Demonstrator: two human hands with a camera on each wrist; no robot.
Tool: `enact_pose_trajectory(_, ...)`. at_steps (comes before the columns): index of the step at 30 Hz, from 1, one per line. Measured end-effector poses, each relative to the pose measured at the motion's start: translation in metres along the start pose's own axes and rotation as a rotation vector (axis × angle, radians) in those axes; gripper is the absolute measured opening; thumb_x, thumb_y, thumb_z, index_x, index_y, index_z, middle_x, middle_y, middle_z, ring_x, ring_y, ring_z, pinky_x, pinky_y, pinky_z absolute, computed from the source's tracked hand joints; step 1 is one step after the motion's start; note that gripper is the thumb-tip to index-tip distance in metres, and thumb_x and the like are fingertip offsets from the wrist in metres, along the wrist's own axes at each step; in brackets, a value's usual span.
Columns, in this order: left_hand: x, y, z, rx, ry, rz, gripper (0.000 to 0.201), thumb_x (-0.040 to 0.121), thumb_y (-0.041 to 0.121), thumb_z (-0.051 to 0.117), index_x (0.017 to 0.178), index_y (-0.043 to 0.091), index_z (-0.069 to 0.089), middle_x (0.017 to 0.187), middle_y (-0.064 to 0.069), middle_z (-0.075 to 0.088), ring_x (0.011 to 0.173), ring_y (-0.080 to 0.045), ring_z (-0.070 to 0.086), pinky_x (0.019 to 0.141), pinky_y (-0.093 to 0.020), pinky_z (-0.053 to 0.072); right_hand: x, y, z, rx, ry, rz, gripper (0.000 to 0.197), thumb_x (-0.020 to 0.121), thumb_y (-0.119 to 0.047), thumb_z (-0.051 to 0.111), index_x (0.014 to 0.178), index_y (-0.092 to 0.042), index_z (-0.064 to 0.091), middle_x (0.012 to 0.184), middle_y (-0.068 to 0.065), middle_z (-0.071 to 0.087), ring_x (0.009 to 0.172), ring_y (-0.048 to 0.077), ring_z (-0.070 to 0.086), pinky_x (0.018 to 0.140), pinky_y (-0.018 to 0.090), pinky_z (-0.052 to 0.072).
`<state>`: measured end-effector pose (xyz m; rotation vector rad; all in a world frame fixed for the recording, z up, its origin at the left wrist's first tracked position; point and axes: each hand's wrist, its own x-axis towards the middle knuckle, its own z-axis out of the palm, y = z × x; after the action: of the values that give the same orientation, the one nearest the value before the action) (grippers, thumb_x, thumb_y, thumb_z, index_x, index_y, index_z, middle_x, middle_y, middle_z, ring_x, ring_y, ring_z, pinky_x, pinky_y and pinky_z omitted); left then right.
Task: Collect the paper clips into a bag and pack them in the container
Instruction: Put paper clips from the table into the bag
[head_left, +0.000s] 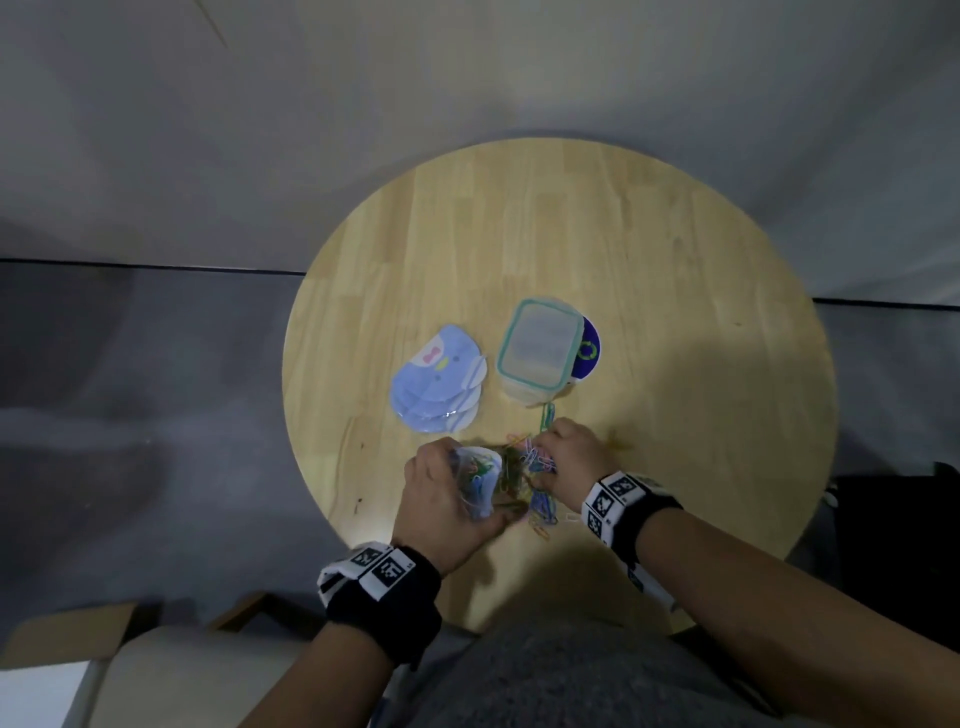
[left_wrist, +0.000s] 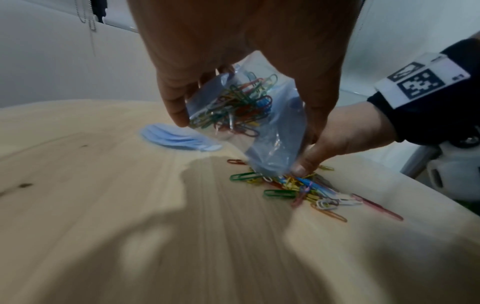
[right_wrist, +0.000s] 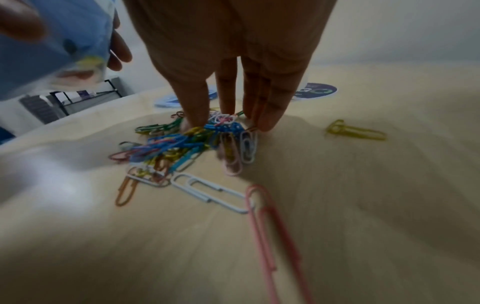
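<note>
Clear crinkly plastic, the bag (left_wrist: 259, 123) hangs pinched in the left hand (head_left: 447, 499), part filled, mouth tipped down at the heap. Thin coated-wire clips (right_wrist: 187, 144) lie directly under the right hand (right_wrist: 233, 61), its fingers bunched onto them (long axes every way). Lidded box (head_left: 540, 353) waits beyond.

I read only "GO" in pale letters on the dark blue round sticker (right_wrist: 315, 91), lying on the table (head_left: 649, 291) behind the container (head_left: 537, 348). The wristband markers (left_wrist: 420, 83) carry square codes; a tiny character beside them is unreadable.
</note>
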<state>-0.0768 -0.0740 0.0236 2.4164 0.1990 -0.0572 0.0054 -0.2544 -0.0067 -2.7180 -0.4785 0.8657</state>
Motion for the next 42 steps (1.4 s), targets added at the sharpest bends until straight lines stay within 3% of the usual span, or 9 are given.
enact_pose_trajectory(4, 0.008, 0.006, -0.005, -0.077, 0.029, 0.029, 0.081, 0.049, 0.059, 0.070, 0.111, 0.020, 0.035, 0.102, -0.005, 0.043, 0.097, -0.022, 0.044, 0.081, -0.022, 0.033, -0.005, -0.001, 0.002, 0.016, 0.021, -0.020, 0.040, 0.081, -0.004, 0.058, 0.119, -0.016, 0.057, 0.116, 0.010, 0.056, 0.112, 0.030, 0.053, 0.089, 0.037, 0.045)
enact_pose_trajectory(12, 0.009, 0.019, -0.002, -0.130, 0.011, 0.026, 0.086, 0.048, 0.063, 0.071, 0.110, 0.009, 0.044, 0.102, -0.003, 0.044, 0.097, -0.017, 0.048, 0.084, -0.030, 0.045, -0.009, 0.007, 0.003, 0.263, 0.040, 0.151, 0.048, 0.075, 0.001, 0.061, 0.118, -0.021, 0.060, 0.115, 0.008, 0.065, 0.105, 0.026, 0.062, 0.088, 0.028, 0.049)
enact_pose_trajectory(15, 0.010, 0.015, -0.001, -0.092, 0.023, 0.018, 0.088, 0.046, 0.068, 0.068, 0.108, 0.009, 0.046, 0.099, -0.003, 0.044, 0.096, -0.021, 0.048, 0.081, -0.030, 0.042, -0.008, 0.009, 0.001, 0.346, 0.087, 0.183, 0.032, 0.078, 0.003, 0.058, 0.102, -0.014, 0.070, 0.109, 0.013, 0.063, 0.104, 0.031, 0.059, 0.086, 0.031, 0.047)
enact_pose_trajectory(19, 0.012, 0.015, -0.004, -0.060, 0.055, 0.033, 0.089, 0.045, 0.071, 0.065, 0.107, 0.011, 0.045, 0.098, 0.000, 0.040, 0.096, -0.022, 0.044, 0.081, -0.030, 0.038, -0.011, 0.010, -0.014, 0.574, 0.178, 0.202, 0.018, 0.071, 0.003, 0.068, 0.083, -0.010, 0.070, 0.088, 0.012, 0.068, 0.080, 0.025, 0.062, 0.071, 0.024, 0.048)
enact_pose_trajectory(25, 0.022, 0.015, 0.006, 0.009, -0.010, 0.000, 0.096, 0.043, 0.073, 0.069, 0.110, 0.010, 0.043, 0.099, 0.001, 0.041, 0.095, -0.020, 0.041, 0.083, -0.032, 0.039, -0.024, -0.007, -0.061, 1.040, 0.155, 0.123, 0.032, 0.069, 0.008, 0.074, 0.094, -0.009, 0.065, 0.062, 0.008, 0.059, 0.062, 0.013, 0.057, 0.065, 0.026, 0.049)
enact_pose_trajectory(29, 0.026, 0.018, 0.015, 0.059, -0.052, -0.014, 0.096, 0.043, 0.077, 0.069, 0.110, 0.013, 0.042, 0.100, -0.001, 0.045, 0.094, -0.022, 0.042, 0.080, -0.035, 0.040, -0.030, -0.022, -0.083, 1.204, 0.254, 0.098, 0.031, 0.071, 0.007, 0.073, 0.096, -0.011, 0.064, 0.067, 0.014, 0.063, 0.062, 0.012, 0.062, 0.059, 0.020, 0.052)
enact_pose_trajectory(35, 0.033, 0.040, 0.017, 0.019, -0.007, -0.004, 0.094, 0.044, 0.074, 0.063, 0.109, 0.010, 0.041, 0.099, -0.004, 0.042, 0.094, -0.025, 0.041, 0.079, -0.036, 0.040, -0.028, -0.042, -0.082, 1.115, 0.404, 0.132, 0.024, 0.069, 0.004, 0.075, 0.076, -0.013, 0.059, 0.068, 0.013, 0.061, 0.058, 0.021, 0.058, 0.061, 0.036, 0.054)
enact_pose_trajectory(39, 0.038, 0.042, 0.018, -0.022, 0.045, 0.011, 0.086, 0.047, 0.065, 0.062, 0.110, 0.011, 0.039, 0.099, -0.009, 0.044, 0.092, -0.029, 0.043, 0.079, -0.043, 0.043, -0.034, -0.047, -0.081, 0.876, 0.428, 0.004, 0.008, 0.078, -0.007, 0.069, 0.085, -0.010, 0.071, 0.077, 0.008, 0.072, 0.074, 0.019, 0.069, 0.075, 0.030, 0.056)
enact_pose_trajectory(42, 0.038, 0.041, 0.016, -0.034, 0.059, 0.026, 0.085, 0.047, 0.065, 0.062, 0.111, 0.014, 0.037, 0.098, -0.011, 0.044, 0.091, -0.030, 0.043, 0.078, -0.042, 0.041, -0.039, -0.043, -0.086, 0.784, 0.445, -0.080, 0.012, 0.083, -0.008, 0.063, 0.089, -0.010, 0.073, 0.081, 0.004, 0.074, 0.076, 0.017, 0.069, 0.074, 0.026, 0.054)
